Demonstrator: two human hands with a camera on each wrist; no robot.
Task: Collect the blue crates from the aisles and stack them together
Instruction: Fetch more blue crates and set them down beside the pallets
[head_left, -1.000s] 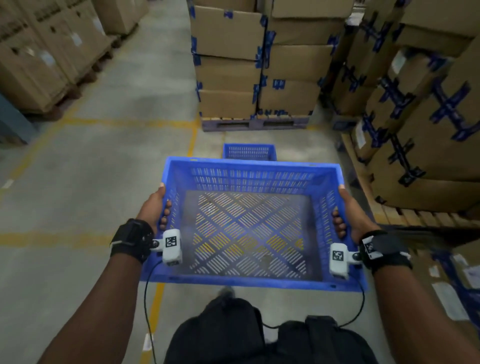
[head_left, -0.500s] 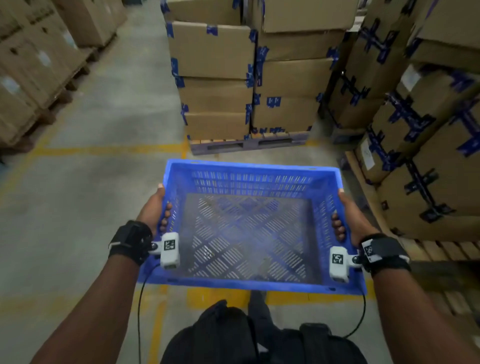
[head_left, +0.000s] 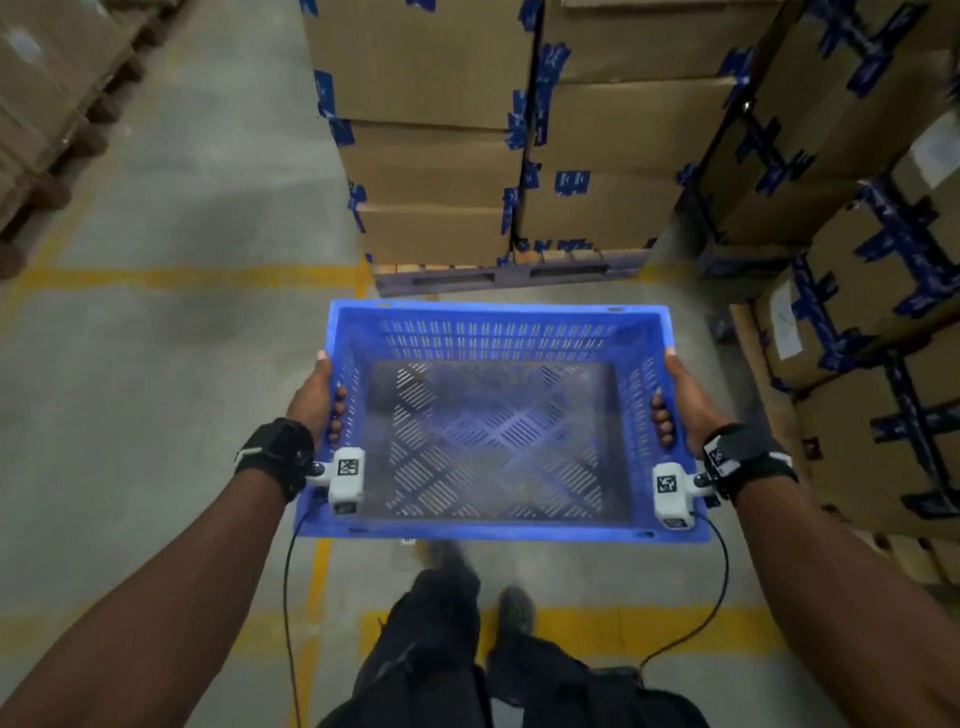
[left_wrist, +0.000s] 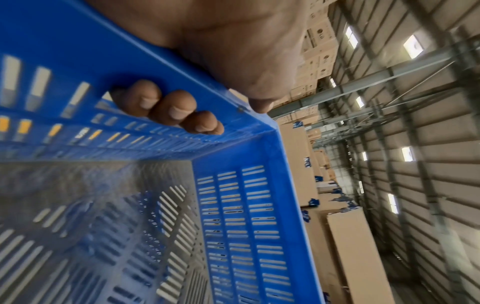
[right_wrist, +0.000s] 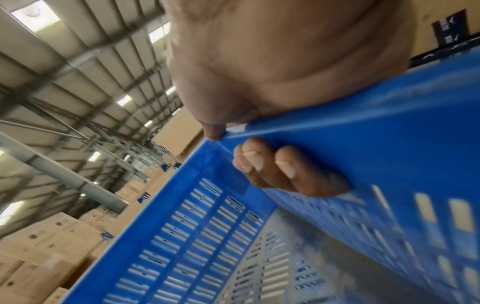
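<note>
A person carries a blue perforated plastic crate (head_left: 498, 415), empty and held level at waist height above the grey concrete floor (head_left: 182, 389). The left hand (head_left: 311, 400) grips the crate's left wall, thumb along the rim and fingers (left_wrist: 168, 107) curled through the handle slot; the right hand (head_left: 685, 405) grips the right wall the same way, fingers (right_wrist: 272, 164) hooked through its slot. Progress, as judged: one crate is collected and in transit. No stack of crates shows in these views, so the stacking itself is not yet done, and how many crates are left cannot be told. Setting: a warehouse aisle marked with worn yellow floor lines (head_left: 197, 278). Straight ahead, just beyond the crate's far edge, brown cardboard cartons with blue tape (head_left: 467, 156) stand on a pallet (head_left: 509, 273); more cartons line both sides. The wrist views show a ribbed metal roof (left_wrist: 415, 123) with skylights.
</note>
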